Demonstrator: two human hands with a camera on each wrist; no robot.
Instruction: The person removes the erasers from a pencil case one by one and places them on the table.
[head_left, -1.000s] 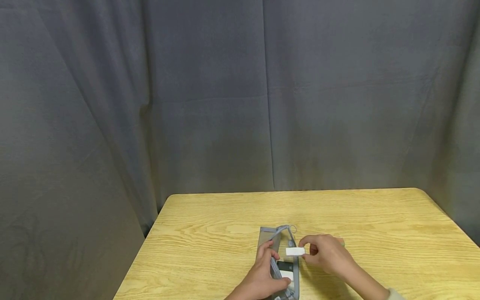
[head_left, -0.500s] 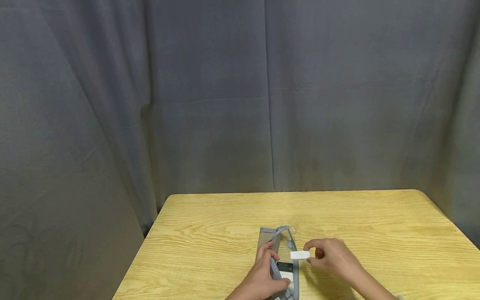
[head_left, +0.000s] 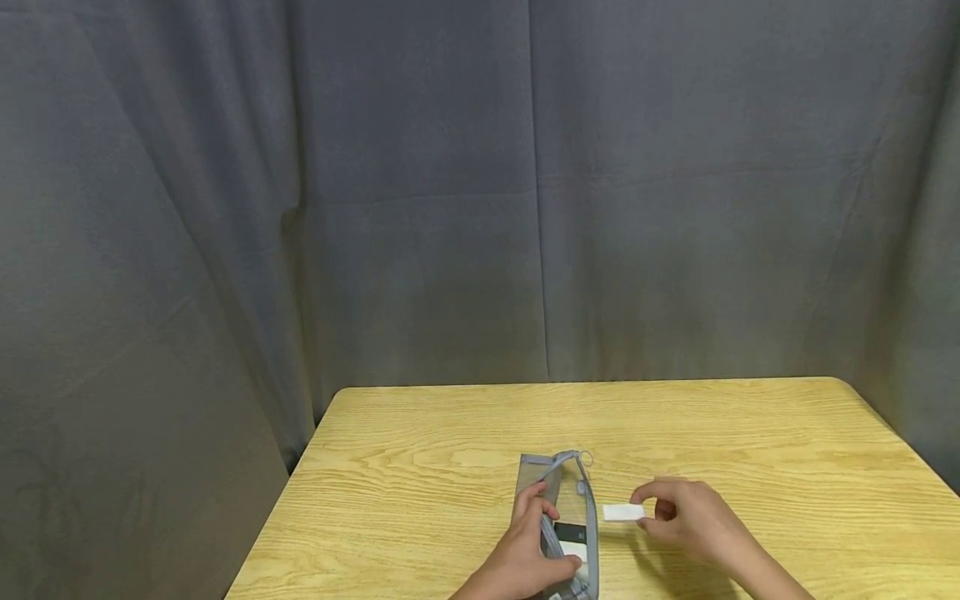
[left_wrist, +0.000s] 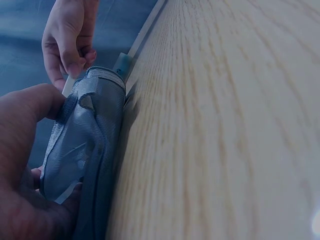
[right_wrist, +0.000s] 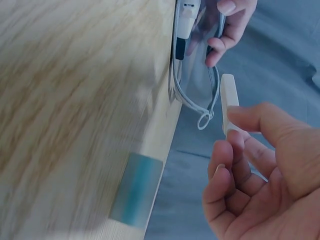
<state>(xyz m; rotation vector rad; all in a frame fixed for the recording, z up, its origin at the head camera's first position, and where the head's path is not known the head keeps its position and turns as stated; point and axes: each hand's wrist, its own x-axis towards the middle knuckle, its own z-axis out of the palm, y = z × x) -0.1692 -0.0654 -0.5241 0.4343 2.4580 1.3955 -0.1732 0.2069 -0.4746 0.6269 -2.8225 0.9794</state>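
We see a small white rectangular block [head_left: 622,512] held in the air just to the right of the pouch and apart from it. The right hand [head_left: 693,521] pinches one end of this block between thumb and forefinger, the rest of it sticking out toward the pouch. From the right wrist we see the remaining fingers of that hand curled in toward the palm.

Beside the block is a long, grey, see-through mesh pouch [head_left: 592,533] with a darker grey border, its mouth spread apart. The left hand [head_left: 528,542] grips it, the fingers bent over its left edge and the thumb reaching across the mouth. Inside, near that thumb, we make out a black-and-white block [head_left: 572,542]. At the pouch's far end hangs a thin round ring [right_wrist: 204,120].

In the right wrist view, a pale block with a teal band [right_wrist: 136,190], blurred, lies on the table near the right hand. The pouch rests on this same yellowish wood-grain table [head_left: 420,467], and behind it we see a dark grey cloth curtain [head_left: 420,250].
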